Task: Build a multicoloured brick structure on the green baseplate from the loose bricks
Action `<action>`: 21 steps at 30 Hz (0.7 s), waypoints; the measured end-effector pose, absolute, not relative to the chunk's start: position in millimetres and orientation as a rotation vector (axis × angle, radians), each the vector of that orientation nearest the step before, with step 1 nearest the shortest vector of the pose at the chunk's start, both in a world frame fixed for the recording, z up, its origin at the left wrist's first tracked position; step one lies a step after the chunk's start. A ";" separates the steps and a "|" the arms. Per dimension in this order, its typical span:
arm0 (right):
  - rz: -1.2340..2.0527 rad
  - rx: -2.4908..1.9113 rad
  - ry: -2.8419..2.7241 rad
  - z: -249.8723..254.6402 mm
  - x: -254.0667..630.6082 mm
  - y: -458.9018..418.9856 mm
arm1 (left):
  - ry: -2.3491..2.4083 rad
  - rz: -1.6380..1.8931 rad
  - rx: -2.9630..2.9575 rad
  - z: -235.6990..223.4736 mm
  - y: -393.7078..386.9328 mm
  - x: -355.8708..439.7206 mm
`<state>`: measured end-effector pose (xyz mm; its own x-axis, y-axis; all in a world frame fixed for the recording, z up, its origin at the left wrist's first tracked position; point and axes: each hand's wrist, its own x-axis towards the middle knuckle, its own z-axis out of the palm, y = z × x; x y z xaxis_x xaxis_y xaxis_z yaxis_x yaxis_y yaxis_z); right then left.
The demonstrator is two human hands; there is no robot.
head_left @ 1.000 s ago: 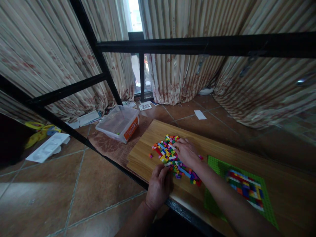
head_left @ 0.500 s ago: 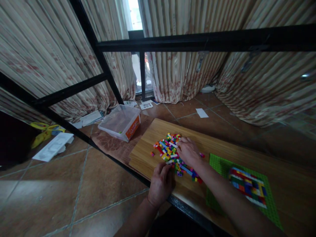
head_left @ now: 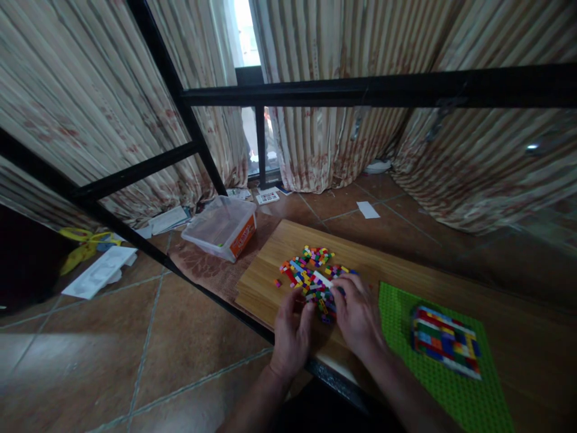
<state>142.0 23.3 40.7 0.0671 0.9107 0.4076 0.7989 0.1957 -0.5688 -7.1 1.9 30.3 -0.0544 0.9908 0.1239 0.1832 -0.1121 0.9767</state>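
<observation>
A loose pile of small colourful toy bricks [head_left: 301, 270] lies on the wooden board. My right hand [head_left: 358, 313] is over the pile's right side, its thumb and fingers closed on one end of a long white brick [head_left: 323, 279]. At the near edge of the pile, my left hand [head_left: 291, 337] has its thumb and fingers apart, with nothing visible between them. Right of my hands, a green baseplate [head_left: 399, 313] carries a block built of multicoloured bricks [head_left: 446, 340]. My right hand hides some of the loose bricks.
The wooden board [head_left: 265, 255] rests by a black metal frame [head_left: 216, 297]. Beyond its left end, a clear plastic box [head_left: 216, 225] with an orange label stands on a brown mat [head_left: 198, 264]. A white moulded tray [head_left: 97, 273] and papers [head_left: 169, 219] lie on the tiled floor.
My right hand has drawn back from the far side of the pile toward me, now with the white brick in its fingers. My left hand's fingers have spread apart.
</observation>
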 end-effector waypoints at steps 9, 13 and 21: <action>0.771 -1.603 -1.325 37.3 122.7 -59.7 | 1.156 1.150 0.891 47.5 -16.0 17.9; 1.117 -1.575 -1.049 39.8 129.3 -78.3 | 1.073 1.056 0.751 41.4 -38.3 21.7; 1.246 -1.517 -0.822 37.7 122.2 -93.7 | 1.020 0.972 0.596 45.4 -56.1 15.6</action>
